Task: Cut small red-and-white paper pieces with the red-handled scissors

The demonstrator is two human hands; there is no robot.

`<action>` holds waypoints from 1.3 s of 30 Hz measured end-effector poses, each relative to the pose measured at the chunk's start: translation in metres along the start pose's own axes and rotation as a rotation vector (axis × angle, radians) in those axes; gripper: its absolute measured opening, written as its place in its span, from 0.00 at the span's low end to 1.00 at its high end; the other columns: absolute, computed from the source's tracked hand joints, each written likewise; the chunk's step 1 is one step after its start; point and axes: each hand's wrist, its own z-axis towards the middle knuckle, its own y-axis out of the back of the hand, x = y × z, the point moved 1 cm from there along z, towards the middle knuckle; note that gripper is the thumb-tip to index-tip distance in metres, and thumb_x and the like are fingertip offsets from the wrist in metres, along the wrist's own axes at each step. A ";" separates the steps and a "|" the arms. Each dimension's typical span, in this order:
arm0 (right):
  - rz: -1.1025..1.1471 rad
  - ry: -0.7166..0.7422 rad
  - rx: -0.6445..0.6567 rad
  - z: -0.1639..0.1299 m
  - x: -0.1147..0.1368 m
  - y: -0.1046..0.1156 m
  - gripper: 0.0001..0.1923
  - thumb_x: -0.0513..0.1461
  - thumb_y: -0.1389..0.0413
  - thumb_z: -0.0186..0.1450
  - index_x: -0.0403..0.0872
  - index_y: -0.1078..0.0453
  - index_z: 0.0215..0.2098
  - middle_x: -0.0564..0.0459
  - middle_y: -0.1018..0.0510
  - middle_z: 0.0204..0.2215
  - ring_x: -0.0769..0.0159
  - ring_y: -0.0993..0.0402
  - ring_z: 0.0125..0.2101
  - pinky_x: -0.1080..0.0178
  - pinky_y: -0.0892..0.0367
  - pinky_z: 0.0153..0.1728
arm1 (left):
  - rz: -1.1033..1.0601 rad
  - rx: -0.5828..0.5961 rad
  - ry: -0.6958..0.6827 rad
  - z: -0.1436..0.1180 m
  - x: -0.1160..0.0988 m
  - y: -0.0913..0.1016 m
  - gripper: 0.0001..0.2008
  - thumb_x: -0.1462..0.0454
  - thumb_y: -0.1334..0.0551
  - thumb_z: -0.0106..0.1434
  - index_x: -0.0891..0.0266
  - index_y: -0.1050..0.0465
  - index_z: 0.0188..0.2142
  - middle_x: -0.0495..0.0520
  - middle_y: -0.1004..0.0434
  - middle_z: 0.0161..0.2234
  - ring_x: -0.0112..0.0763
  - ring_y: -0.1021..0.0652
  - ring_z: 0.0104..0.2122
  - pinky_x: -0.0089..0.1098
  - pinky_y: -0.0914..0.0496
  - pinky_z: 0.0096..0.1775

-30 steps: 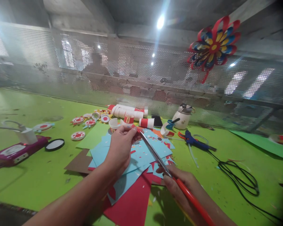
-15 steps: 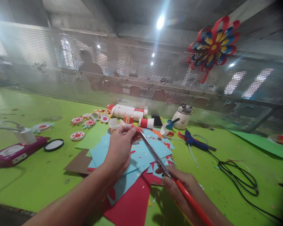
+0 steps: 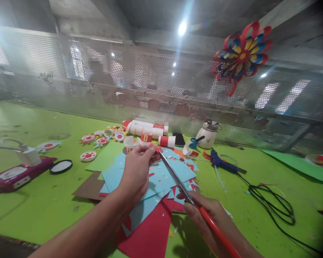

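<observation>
- A purple device (image 3: 16,174) with a white plug on it lies at the far left of the green table (image 3: 37,204), a dark round lid (image 3: 60,166) just beside it.
- Farther back lie red-and-white paper discs (image 3: 89,156) and a row of red-and-white paper cups (image 3: 148,129).
- The left hand (image 3: 136,172) is raised over the blue paper sheets (image 3: 150,179), its thumb and fingertips pinched shut on a small red paper piece (image 3: 154,147).
- The long scissors (image 3: 177,179) slant up to that piece, the blade tips touching it; the blades look nearly closed.
- To cut well, the pinch probably should stay close beside the cut line yet clear of the blades, the paper taut.
- The right hand (image 3: 204,213) is wrapped around the red scissor handles, low and near the camera.
- A blue glue gun (image 3: 222,162) and its black cord (image 3: 271,204) lie to the right, well apart.
</observation>
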 end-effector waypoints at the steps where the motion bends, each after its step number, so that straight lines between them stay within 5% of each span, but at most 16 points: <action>1: 0.005 -0.003 0.000 0.000 0.000 0.000 0.22 0.52 0.54 0.65 0.46 0.27 0.37 0.53 0.28 0.23 0.64 0.35 0.23 0.66 0.41 0.23 | 0.001 0.001 -0.001 0.000 0.000 0.000 0.07 0.69 0.36 0.51 0.66 0.36 0.26 0.50 0.27 0.24 0.26 0.25 0.27 0.31 0.29 0.35; 39: 0.005 -0.034 0.036 -0.003 0.005 0.012 0.25 0.55 0.57 0.65 0.46 0.28 0.37 0.54 0.30 0.20 0.64 0.34 0.22 0.65 0.40 0.22 | 0.125 0.041 0.012 0.006 -0.006 0.005 0.06 0.68 0.36 0.49 0.64 0.34 0.24 0.49 0.30 0.21 0.27 0.26 0.23 0.33 0.29 0.33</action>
